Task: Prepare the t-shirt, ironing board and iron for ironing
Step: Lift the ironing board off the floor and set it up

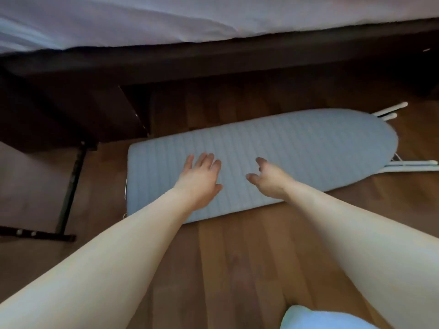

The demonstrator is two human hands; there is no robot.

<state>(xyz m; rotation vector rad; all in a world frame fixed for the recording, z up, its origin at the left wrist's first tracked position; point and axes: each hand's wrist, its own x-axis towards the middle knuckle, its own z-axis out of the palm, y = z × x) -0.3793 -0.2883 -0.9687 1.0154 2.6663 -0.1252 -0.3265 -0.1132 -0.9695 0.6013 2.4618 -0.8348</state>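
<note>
Ironing board: lies flat on wood floor, pale blue striped cover up, rounded end to person's right. White legs folded under, tips poking out past rounded end.

Left grip: bare hand over board's square-end half, palm down, fingers straight & slightly spread, holds nothing. Touching cover or just above it, can't tell.

Right grip: over board's middle, just beside left grip. Fingers loosely curled, thumb apart, nothing in it. Contact w/ cover also unclear.

Bed: beyond board's far long edge, white sheet over dark frame.

Black metal stand: on floor off board's square end.

Pale blue cloth: near side of board, at pic's bottom edge, too cropped to ID.
</note>
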